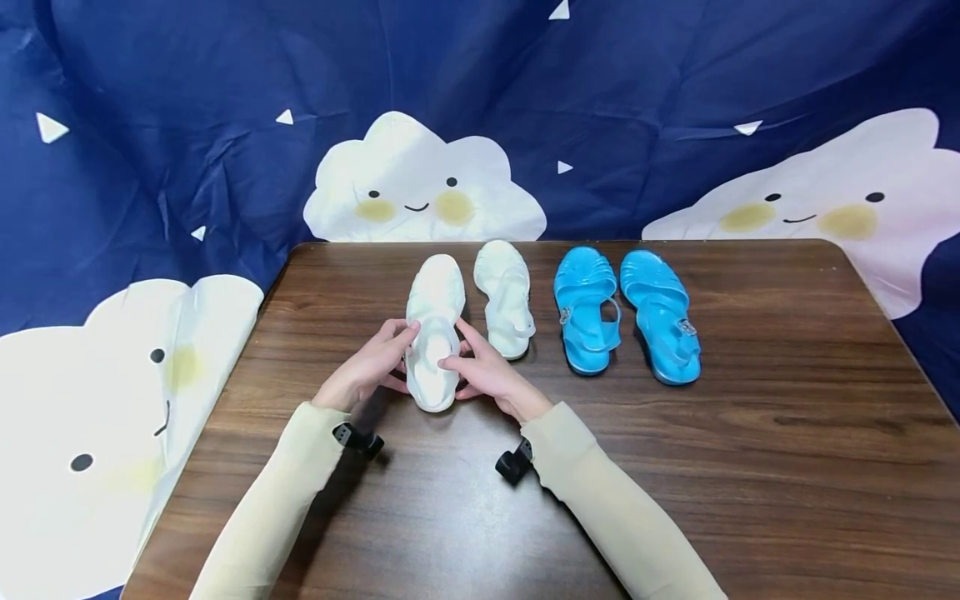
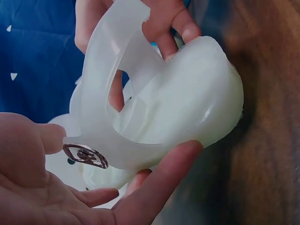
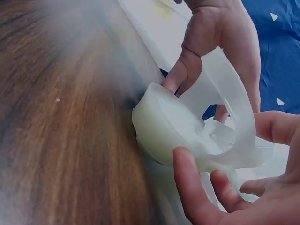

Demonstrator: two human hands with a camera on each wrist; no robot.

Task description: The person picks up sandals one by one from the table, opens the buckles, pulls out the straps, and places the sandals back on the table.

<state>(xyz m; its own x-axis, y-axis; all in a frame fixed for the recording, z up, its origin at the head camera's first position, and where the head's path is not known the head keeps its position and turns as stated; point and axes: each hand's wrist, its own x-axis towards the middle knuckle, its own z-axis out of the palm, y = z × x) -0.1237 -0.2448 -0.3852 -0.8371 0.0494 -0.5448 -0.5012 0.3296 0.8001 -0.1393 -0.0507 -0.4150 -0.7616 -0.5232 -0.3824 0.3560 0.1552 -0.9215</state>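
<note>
A white jelly sandal (image 1: 432, 333) lies between my two hands, its toe pointing away from me. My left hand (image 1: 372, 360) holds it from the left side; in the left wrist view the thumb is at the metal buckle (image 2: 86, 155) and a fingertip touches the side of the heel. From the right, my right hand (image 1: 491, 375) grips it, with the thumb over the heel area and the fingers along the side. The ankle strap (image 3: 234, 103) stands up above the heel. Whether the sole touches the table cannot be told.
Just right of the held sandal, a second white sandal (image 1: 504, 292) rests on the brown wooden table (image 1: 787, 417). Two blue sandals (image 1: 585, 292) stand farther right, side by side. Behind the table hangs a dark blue cloth (image 1: 600, 83) with printed clouds.
</note>
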